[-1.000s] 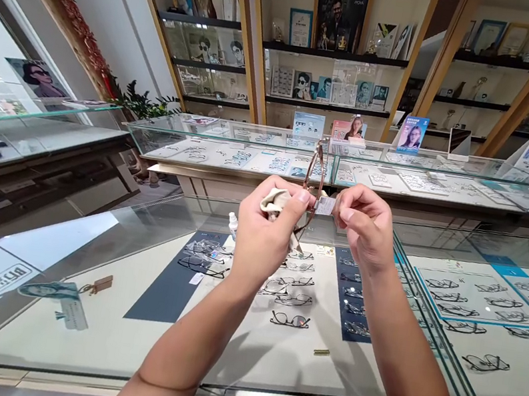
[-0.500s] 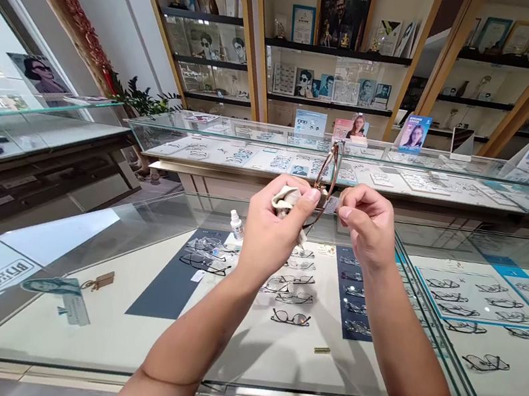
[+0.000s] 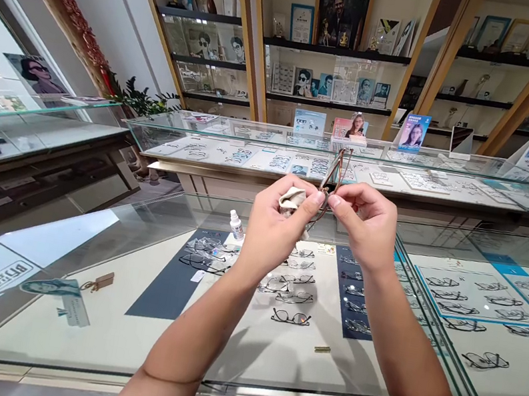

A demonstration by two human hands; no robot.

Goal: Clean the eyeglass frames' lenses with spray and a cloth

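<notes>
**Glasses held up between both hands above the glass desk**

Head view: Both hands are raised in front of the person, well above the glass desk (image 3: 74, 301), and they meet at a pair of thin brown-rimmed glasses (image 3: 340, 165). The frame stands nearly edge-on to the camera, its rims rising above the fingertips, which suggests it is held high so that it can be looked at or wiped against the light rather than rested on the glass.

The left hand (image 3: 273, 230) is closed around a crumpled pale cloth (image 3: 290, 199), bunched between thumb and fingers; its thumb tip presses toward the lower part of the frame. The cloth sits just beside the frame, on its left, probably kept ready against the lens. The right hand (image 3: 364, 225) pinches the lower part of the frame between thumb and forefinger, with the other fingers curled in. The two thumbs nearly touch, so the frame is steadied from both sides.

Below the hands, under the glass, rows of display glasses (image 3: 290, 317) lie on white and dark blue mats. A small white spray bottle (image 3: 236, 225) stands on the desk, near the left hand and a little lower.
</notes>
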